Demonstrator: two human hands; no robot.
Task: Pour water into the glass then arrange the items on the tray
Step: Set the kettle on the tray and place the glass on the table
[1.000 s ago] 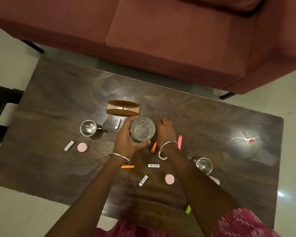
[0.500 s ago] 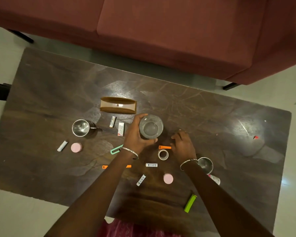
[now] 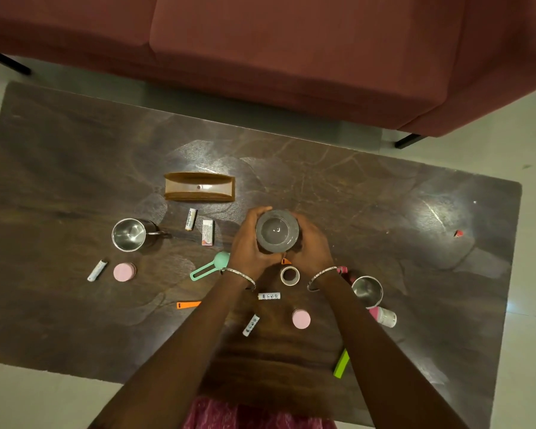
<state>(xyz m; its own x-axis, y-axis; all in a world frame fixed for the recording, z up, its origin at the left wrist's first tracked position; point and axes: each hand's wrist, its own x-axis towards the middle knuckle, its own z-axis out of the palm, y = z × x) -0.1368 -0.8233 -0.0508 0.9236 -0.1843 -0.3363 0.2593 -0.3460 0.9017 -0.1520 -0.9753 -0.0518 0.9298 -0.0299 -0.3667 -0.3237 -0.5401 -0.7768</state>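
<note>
Dim, warm light; glare on table [image 3: 430, 212]

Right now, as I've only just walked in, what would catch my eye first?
The left hand and right hand together grip a clear glass at the centre of the table. A brown tray lies beyond it, toward the red sofa; a steel mug stands to the left.

In the middle of the table [image 3: 384, 196], glass [image 3: 277, 232] held between left hand [image 3: 248, 246] and right hand [image 3: 311, 246]. Far-left of it, tray [image 3: 199, 187]. Further left, mug [image 3: 129, 235]. Scoop [image 3: 209, 267] just beside the left wrist. Tape roll [image 3: 290, 275] just near of the glass. Near right, cup [image 3: 367, 291], bottle [image 3: 384, 317] just beside its near side. Beyond the far edge, sofa [image 3: 291, 57].
</note>
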